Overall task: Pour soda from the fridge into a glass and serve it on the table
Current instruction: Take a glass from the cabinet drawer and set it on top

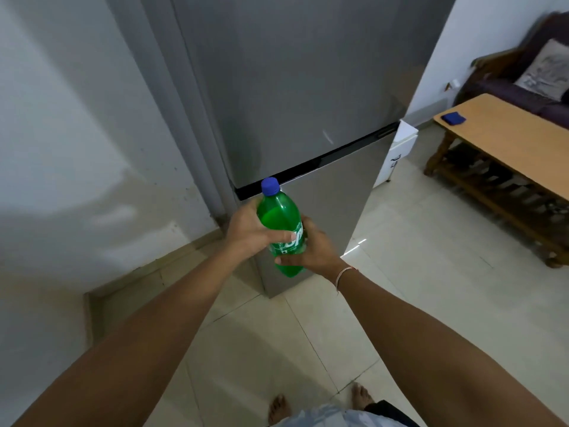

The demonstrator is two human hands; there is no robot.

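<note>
Room: fridge (308,87) doors closed, table (508,149) at 2 o'clock
Hands: left hand (246,229) and right hand (314,251) both wrap soda bottle (281,223)
Tip: carry upright — cap (270,186) on, no shaking

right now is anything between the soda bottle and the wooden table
Nothing visible. Both the left hand and right hand hold the bottle before the fridge; only bare floor lies toward the table.
</note>
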